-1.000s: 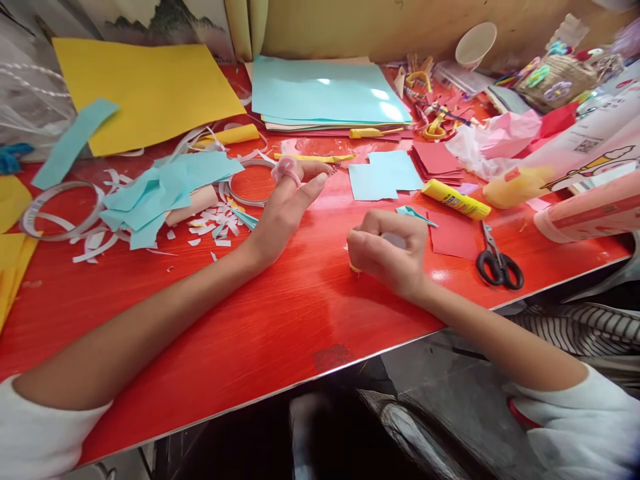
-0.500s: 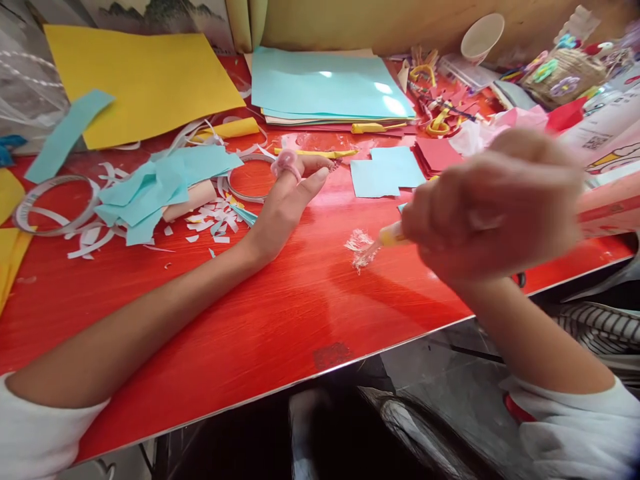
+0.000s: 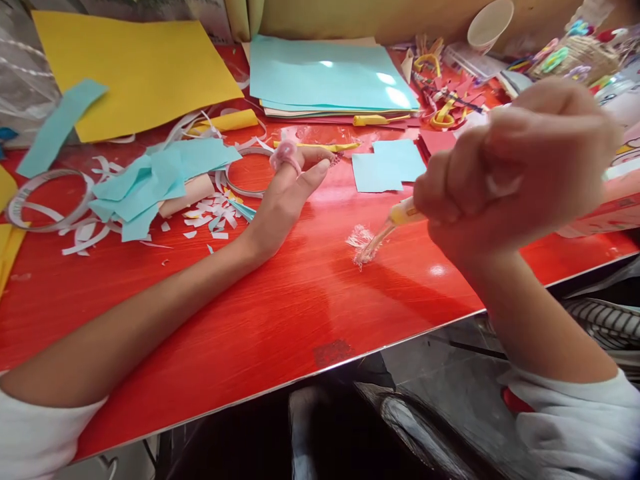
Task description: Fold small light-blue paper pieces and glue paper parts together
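Note:
My right hand (image 3: 510, 173), slightly blurred, is closed around a glue bottle (image 3: 404, 212) with a yellowish tip, raised above the red table (image 3: 280, 320). Below the tip, a strand of glue or thread (image 3: 375, 245) runs down to a small whitish-pink frayed patch (image 3: 361, 241) on the tabletop. My left hand (image 3: 287, 193) rests on the table left of that patch. A pink ring with a bead (image 3: 286, 155) is on one of its fingers. The thumb and index finger come close together near a small dark beaded piece (image 3: 334, 159); whether they pinch it is unclear.
Light blue squares (image 3: 377, 172) lie between my hands. Blue strips (image 3: 150, 183), paper scraps and tape rings (image 3: 50, 200) are at the left. Behind are a yellow sheet (image 3: 140, 73), a blue paper stack (image 3: 325, 73) and a white cup (image 3: 490, 27).
My right hand has moved up and to the right with the glue bottle, and the strand under its tip looks longer. My left hand has stayed in place.

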A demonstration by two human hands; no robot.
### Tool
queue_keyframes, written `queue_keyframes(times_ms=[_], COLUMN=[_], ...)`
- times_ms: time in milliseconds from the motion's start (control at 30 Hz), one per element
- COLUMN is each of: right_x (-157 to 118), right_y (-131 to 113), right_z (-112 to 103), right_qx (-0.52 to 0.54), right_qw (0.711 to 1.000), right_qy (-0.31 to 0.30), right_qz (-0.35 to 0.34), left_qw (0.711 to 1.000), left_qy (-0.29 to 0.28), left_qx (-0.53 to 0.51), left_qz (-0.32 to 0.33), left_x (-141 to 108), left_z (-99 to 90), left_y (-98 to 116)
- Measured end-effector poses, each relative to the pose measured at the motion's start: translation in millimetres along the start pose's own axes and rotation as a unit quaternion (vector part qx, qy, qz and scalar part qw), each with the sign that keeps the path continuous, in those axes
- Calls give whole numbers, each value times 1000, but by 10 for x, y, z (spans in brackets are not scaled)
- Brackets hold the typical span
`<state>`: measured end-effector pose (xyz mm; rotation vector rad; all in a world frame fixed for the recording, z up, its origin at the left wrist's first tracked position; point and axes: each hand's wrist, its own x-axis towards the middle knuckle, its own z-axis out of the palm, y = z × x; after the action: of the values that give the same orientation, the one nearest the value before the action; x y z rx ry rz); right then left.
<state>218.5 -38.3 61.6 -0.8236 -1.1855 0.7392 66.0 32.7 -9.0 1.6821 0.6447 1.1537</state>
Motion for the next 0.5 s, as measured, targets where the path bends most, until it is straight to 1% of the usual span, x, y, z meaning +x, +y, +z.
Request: queue_keyframes(times_ms=[67, 133, 200, 267, 300, 367, 467, 500], right_x=[-49, -165, -273, -314, -304, -237, -118, -102], right_y=[51, 186, 328, 391, 378, 274, 55, 13], right_z=[2, -4, -14, -16, -11, 8, 28, 26], right_qx=[-6, -14, -17, -14, -14, -22, -48, -56], right_qw=[1000, 997, 992, 989, 990, 992, 998, 998], right_qy=[-6, -56, -92, -108, -109, -95, -29, -19], right_qz=[11, 53, 83, 95, 93, 75, 17, 4], left_qw=[1000, 1000, 1000, 1000, 1000, 1000, 1000, 1000], left_qy=[-3, -7, -6, -2, -3, -5, -2, -2], left_qx=[-2, -16, -19, -16, -16, -20, -20, -17], left_qz=[-1, 3, 2, -2, -2, -1, 5, 6], left_x=[0, 2, 5, 6, 6, 6, 4, 4], left_z=[1, -1, -5, -10, -12, -11, -4, -2], left_y=[3, -2, -13, -23, -26, -25, -10, -6])
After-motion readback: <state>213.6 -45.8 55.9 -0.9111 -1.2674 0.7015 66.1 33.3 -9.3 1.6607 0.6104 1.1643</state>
